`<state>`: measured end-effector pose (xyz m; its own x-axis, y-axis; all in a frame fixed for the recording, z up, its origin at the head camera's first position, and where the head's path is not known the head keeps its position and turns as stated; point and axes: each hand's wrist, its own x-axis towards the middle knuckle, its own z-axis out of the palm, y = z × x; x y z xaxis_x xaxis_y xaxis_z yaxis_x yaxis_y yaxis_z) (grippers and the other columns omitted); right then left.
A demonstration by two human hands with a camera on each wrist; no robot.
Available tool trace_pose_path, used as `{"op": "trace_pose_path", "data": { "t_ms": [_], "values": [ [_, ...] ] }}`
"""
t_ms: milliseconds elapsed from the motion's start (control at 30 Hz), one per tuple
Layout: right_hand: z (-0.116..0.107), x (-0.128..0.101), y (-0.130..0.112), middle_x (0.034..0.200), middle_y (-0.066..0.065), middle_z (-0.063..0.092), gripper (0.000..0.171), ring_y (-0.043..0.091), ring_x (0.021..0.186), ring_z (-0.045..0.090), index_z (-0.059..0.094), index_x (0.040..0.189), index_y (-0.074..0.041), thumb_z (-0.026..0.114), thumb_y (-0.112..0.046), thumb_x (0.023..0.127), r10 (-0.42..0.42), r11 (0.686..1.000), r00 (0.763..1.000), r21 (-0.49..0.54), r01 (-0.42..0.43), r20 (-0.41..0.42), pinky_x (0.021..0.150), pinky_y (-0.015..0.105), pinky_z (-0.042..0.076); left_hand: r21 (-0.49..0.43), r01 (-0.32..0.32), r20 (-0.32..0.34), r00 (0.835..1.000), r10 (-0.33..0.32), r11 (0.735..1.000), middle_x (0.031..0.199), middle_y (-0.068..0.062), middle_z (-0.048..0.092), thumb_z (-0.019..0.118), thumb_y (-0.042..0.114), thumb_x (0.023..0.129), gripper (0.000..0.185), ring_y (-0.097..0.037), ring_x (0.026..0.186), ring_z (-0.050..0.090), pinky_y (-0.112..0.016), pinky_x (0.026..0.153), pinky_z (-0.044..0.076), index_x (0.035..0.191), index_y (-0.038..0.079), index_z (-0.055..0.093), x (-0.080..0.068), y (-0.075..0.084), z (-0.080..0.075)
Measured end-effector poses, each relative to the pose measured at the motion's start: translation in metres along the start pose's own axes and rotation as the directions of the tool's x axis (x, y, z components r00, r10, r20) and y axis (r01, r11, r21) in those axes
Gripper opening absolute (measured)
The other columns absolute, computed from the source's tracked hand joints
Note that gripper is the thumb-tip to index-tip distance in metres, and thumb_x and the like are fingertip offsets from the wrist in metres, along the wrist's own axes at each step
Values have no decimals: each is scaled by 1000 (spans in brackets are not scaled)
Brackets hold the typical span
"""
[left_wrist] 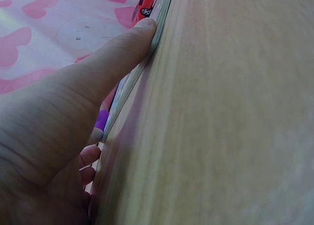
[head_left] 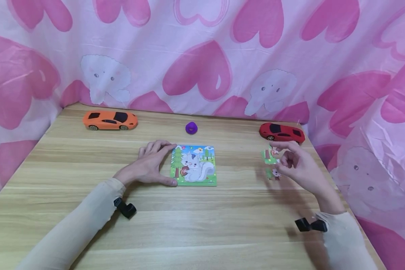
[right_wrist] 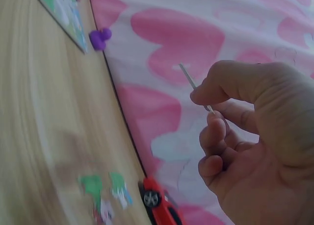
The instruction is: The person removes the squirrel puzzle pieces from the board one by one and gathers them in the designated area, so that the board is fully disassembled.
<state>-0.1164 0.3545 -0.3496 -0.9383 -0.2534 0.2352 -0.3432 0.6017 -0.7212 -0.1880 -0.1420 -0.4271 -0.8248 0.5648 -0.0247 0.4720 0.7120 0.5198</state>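
A square picture puzzle (head_left: 194, 165) of a white squirrel holding an acorn lies on the wooden table. At its left side is my left hand (head_left: 150, 163), thumb on the lower left corner and index finger on the upper left one. The left wrist view shows that thumb stretched straight along the board's edge. Off to the right, my right hand (head_left: 298, 165) is raised, pinching a thin puzzle piece (right_wrist: 187, 76) between thumb and index finger, seen edge-on in the right wrist view. Loose puzzle pieces (head_left: 274, 174) lie on the table below it.
An orange toy car (head_left: 109, 120) stands at the back left and a red toy car (head_left: 282, 133) at the back right, just beyond my right hand. A small purple object (head_left: 191, 128) sits behind the puzzle. A pink heart-patterned curtain (head_left: 148, 56) hangs along the table's back edge.
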Motion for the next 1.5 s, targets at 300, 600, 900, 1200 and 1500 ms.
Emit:
{"op": "trace_pose_path", "data": {
  "t_ms": [300, 600, 900, 1200, 1500],
  "values": [
    [-13, -28, 21, 83, 7, 58, 64, 16, 72, 57, 66, 149, -7, 80, 15, 92, 14, 1000, 999, -11, -14, 40, 60, 30, 44, -3, -2, 0, 1000, 2, 1000, 174, -13, 29, 95, 78, 69, 138, -39, 152, 27, -55, 108, 27, 176, 17, 31, 0, -1, 0],
    [-9, -52, 44, 83, 9, 51, 62, 17, 70, 53, 58, 151, 6, 74, 20, 93, 41, 982, 983, 176, -73, 181, 58, 32, 48, -4, 3, 5, 1000, -3, 1000, 174, -13, 28, 95, 77, 70, 138, -39, 151, 28, -55, 108, 27, 176, 17, 31, 0, -1, 0],
    [-4, -70, 58, 96, 18, 58, 61, 21, 79, 57, 62, 146, -2, 82, 13, 91, 85, 988, 959, 102, -116, 269, 64, 31, 50, -1, 4, 6, 1000, -4, 1000, 174, -13, 28, 94, 79, 69, 139, -39, 153, 27, -54, 108, 27, 176, 17, 31, 1, -1, 0],
    [-3, -72, 59, 88, 15, 53, 63, 24, 73, 51, 64, 146, -5, 86, 8, 89, 73, 991, 943, 85, -105, 324, 60, 34, 44, -3, 7, 5, 1000, -7, 1000, 174, -13, 28, 93, 79, 69, 139, -39, 153, 27, -55, 108, 26, 177, 18, 30, 1, -1, 0],
    [0, -76, 58, 97, 11, 52, 62, 25, 78, 51, 64, 147, -7, 87, 5, 90, 89, 993, 945, 50, -111, 314, 64, 32, 44, -2, -6, -1, 1000, 6, 1000, 173, -13, 29, 93, 79, 69, 139, -38, 152, 27, -54, 107, 26, 176, 17, 31, 0, -1, 0]
  ]
}}
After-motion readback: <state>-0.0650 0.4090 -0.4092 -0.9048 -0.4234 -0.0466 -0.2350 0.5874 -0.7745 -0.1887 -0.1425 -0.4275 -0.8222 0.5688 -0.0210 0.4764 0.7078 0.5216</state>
